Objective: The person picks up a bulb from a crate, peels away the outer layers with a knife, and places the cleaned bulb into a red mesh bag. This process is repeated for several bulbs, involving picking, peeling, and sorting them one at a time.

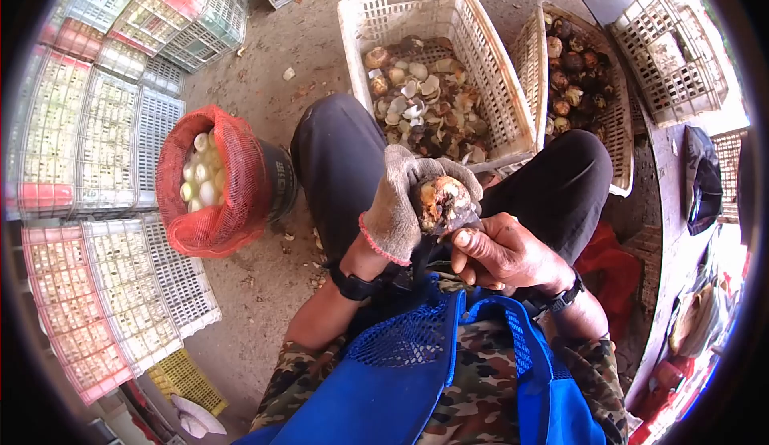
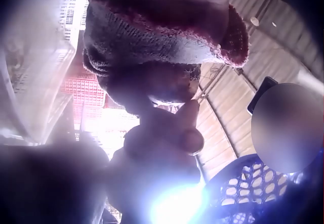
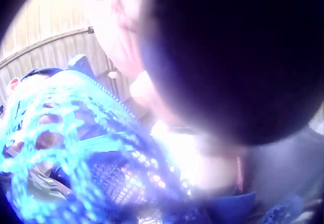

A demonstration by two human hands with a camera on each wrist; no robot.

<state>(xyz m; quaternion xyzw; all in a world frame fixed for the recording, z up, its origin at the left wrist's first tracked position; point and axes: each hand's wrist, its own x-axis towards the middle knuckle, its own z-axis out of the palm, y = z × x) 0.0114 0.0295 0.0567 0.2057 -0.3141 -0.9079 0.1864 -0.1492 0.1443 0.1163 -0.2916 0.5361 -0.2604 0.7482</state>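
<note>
In the head view the gloved left hand (image 1: 394, 205) grips a round brown and orange bulb-like piece (image 1: 442, 205), fingers curled over its far side. The bare right hand (image 1: 509, 254) is close against the piece's near right side, thumb and fingers pinching a small dark tool (image 1: 469, 227) that is mostly hidden. In the left wrist view the glove (image 2: 152, 44) is above and the bare right hand (image 2: 162, 138) below, both dim. The right wrist view is blurred and overexposed; part of the right hand (image 3: 119, 32) shows there.
Beyond the knees stands a white crate (image 1: 513, 116) with peelings (image 1: 432, 108). A crate of dark bulbs (image 1: 573, 68) is to its right. At left, a red net (image 1: 232, 197) lines a bucket (image 1: 280, 179) of pale peeled pieces (image 1: 204, 174). Full crates (image 1: 104, 132) are stacked farther left.
</note>
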